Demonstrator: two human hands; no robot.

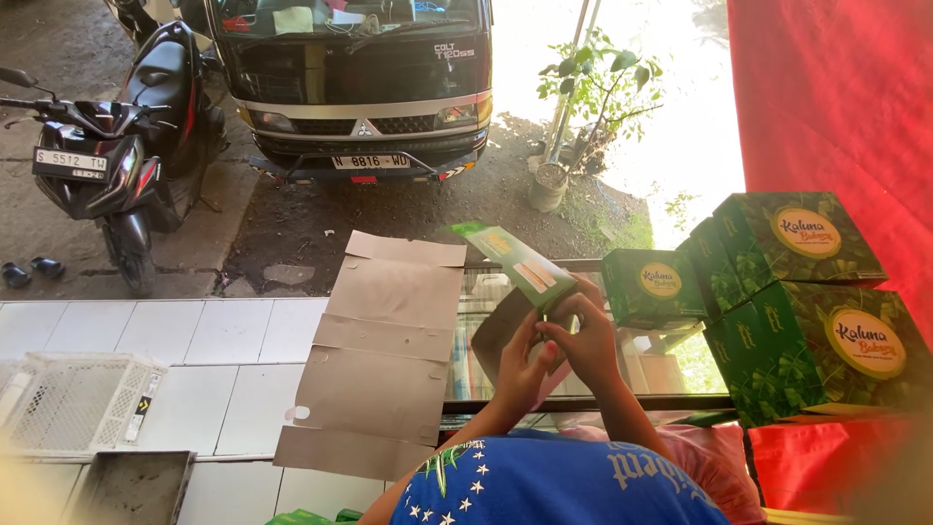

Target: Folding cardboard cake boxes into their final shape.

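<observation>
Both my hands hold a partly folded green cardboard box [513, 261] with a grey inside, raised over a glass counter [593, 399]. My left hand [523, 362] grips the lower grey flap from below. My right hand [583, 335] pinches the box's edge beside it, fingers curled. Folded green boxes with round yellow labels stand to the right: one small box [653, 287] on the counter and a stack of bigger ones [812, 311].
A flat brown cardboard sheet [384, 350] lies across the white tiled ledge [194, 340]. A white plastic crate [73, 403] and a grey tray [131, 486] sit at lower left. A parked truck [360, 83], a scooter [126, 136] and a potted plant [564, 146] stand outside. A red cloth [836, 107] hangs at right.
</observation>
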